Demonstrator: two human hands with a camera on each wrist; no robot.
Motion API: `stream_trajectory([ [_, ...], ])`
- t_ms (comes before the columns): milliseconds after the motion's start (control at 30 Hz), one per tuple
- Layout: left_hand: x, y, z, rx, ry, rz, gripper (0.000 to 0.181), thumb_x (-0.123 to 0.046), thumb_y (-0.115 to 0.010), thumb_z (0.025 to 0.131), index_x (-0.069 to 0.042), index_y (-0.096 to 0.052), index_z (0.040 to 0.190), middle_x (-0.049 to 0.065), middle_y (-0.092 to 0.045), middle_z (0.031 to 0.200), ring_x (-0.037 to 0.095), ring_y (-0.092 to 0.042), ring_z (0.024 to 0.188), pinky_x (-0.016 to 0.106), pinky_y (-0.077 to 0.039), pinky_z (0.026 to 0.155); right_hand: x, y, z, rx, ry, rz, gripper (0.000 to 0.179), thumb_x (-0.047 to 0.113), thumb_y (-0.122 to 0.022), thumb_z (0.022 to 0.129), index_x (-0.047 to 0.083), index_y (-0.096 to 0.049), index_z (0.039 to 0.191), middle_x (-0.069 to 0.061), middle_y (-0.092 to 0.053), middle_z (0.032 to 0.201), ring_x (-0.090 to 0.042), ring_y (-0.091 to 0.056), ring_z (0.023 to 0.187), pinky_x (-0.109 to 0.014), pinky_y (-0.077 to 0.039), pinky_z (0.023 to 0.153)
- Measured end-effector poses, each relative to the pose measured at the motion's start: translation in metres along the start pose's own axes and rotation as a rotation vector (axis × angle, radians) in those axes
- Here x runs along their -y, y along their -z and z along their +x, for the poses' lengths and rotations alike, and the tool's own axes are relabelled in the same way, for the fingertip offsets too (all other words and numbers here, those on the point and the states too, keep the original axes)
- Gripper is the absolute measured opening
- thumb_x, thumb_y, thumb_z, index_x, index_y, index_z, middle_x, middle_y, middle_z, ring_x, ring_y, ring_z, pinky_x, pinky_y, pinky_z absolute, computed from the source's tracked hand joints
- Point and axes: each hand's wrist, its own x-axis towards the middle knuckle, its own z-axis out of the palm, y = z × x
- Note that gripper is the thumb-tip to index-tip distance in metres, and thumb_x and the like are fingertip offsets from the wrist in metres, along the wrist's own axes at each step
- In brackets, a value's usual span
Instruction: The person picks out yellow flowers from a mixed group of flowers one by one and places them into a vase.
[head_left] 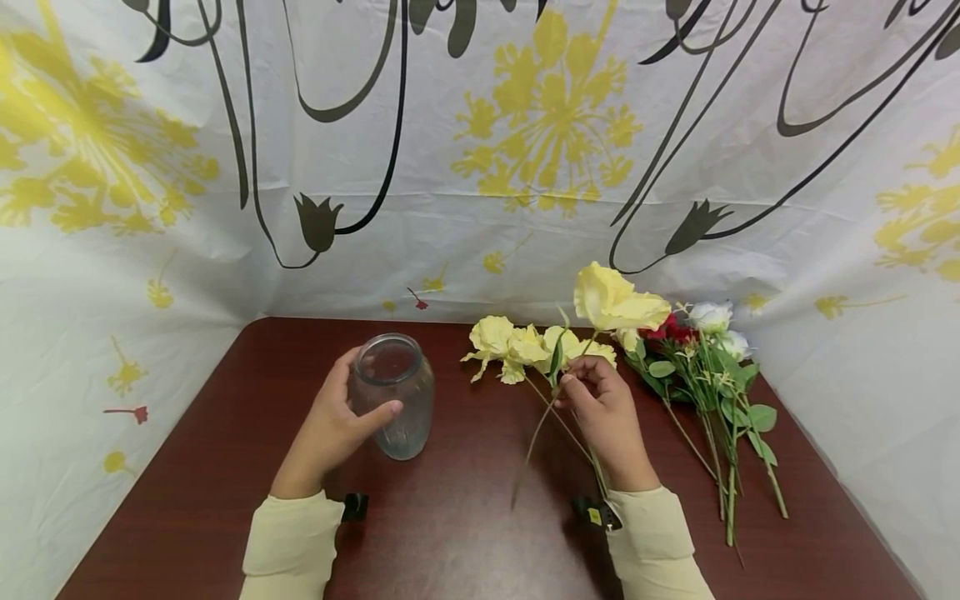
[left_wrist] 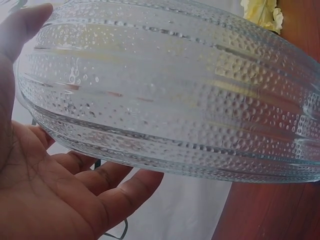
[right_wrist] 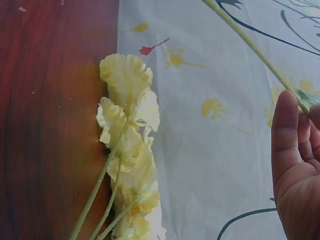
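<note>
A clear glass vase [head_left: 408, 421] stands upright at the left of the table, its mouth facing up. My left hand [head_left: 333, 429] holds its side, thumb across the front and fingers around the far side. Dimpled glass with raised ribs shows in the left wrist view. My right hand [head_left: 607, 421] pinches the thin green stem [right_wrist: 252, 44] of an artificial yellow flower [head_left: 617, 302] between thumb and fingers. That bloom is raised above the table, with its stem slanting down to the left. Behind the right hand lie more yellow flowers [head_left: 495, 337], their stems running toward me.
Red and white roses [head_left: 708, 317] with leafy green stems lie at the right of the dark red-brown table [head_left: 465, 517]. A white patterned cloth [head_left: 420, 175] hangs behind the table and along both sides.
</note>
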Motion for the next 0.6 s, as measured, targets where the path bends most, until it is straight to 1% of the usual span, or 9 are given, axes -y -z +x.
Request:
stream_trajectory([
  [133, -0.001, -0.001, -0.001, 0.014, 0.001, 0.015, 0.084, -0.029, -0.082, 0.083, -0.017, -0.032, 0.15, 0.009, -0.043, 0.142, 0.029, -0.043, 0.128, 0.064, -0.037, 0.101, 0.004, 0.003, -0.001, -0.05, -0.002, 0.059, 0.02, 0.008, -0.057, 0.101, -0.003, -0.052, 0.117, -0.016, -0.055, 0.097, -0.023, -0.061, 0.08, -0.033, -0.056, 0.074],
  [267, -0.001, -0.003, -0.001, 0.026, -0.009, 0.012, 0.085, -0.028, -0.083, 0.082, -0.017, -0.033, 0.149, 0.009, -0.044, 0.141, 0.029, -0.045, 0.127, 0.063, -0.037, 0.101, 0.007, 0.005, 0.0, -0.094, 0.025, 0.118, 0.022, 0.003, -0.056, 0.1, -0.007, -0.05, 0.118, -0.014, -0.055, 0.095, -0.022, -0.061, 0.079, -0.032, -0.056, 0.074],
  [367, -0.002, -0.003, -0.001, 0.029, -0.013, 0.016, 0.085, -0.028, -0.083, 0.081, -0.016, -0.033, 0.149, 0.009, -0.045, 0.14, 0.028, -0.045, 0.127, 0.063, -0.037, 0.101, 0.01, 0.006, 0.0, -0.142, 0.047, 0.168, 0.02, -0.002, -0.054, 0.099, -0.004, -0.05, 0.118, -0.011, -0.053, 0.094, -0.02, -0.061, 0.079, -0.031, -0.056, 0.072],
  [433, -0.003, -0.004, -0.002, 0.032, -0.015, 0.018, 0.085, -0.028, -0.084, 0.081, -0.016, -0.033, 0.149, 0.009, -0.045, 0.14, 0.028, -0.045, 0.126, 0.062, -0.037, 0.101, 0.012, 0.005, 0.0, -0.177, 0.061, 0.229, 0.02, -0.005, -0.054, 0.098, 0.001, -0.05, 0.117, -0.009, -0.05, 0.093, -0.019, -0.06, 0.079, -0.031, -0.057, 0.071],
  [500, -0.004, -0.004, -0.002, 0.038, -0.017, 0.015, 0.086, -0.027, -0.084, 0.081, -0.015, -0.033, 0.149, 0.009, -0.045, 0.14, 0.028, -0.046, 0.126, 0.061, -0.038, 0.101, 0.014, 0.002, -0.001, -0.217, 0.071, 0.296, 0.022, -0.006, -0.054, 0.098, 0.0, -0.048, 0.118, -0.008, -0.048, 0.091, -0.018, -0.059, 0.078, -0.03, -0.056, 0.07],
  [600, -0.005, -0.004, -0.002, 0.05, -0.022, 0.01, 0.085, -0.027, -0.084, 0.081, -0.015, -0.033, 0.149, 0.009, -0.046, 0.139, 0.027, -0.048, 0.124, 0.059, -0.04, 0.1, 0.017, -0.003, -0.001, -0.26, 0.101, 0.399, 0.021, -0.008, -0.054, 0.097, 0.001, -0.047, 0.114, -0.006, -0.046, 0.09, -0.018, -0.058, 0.077, -0.029, -0.056, 0.069],
])
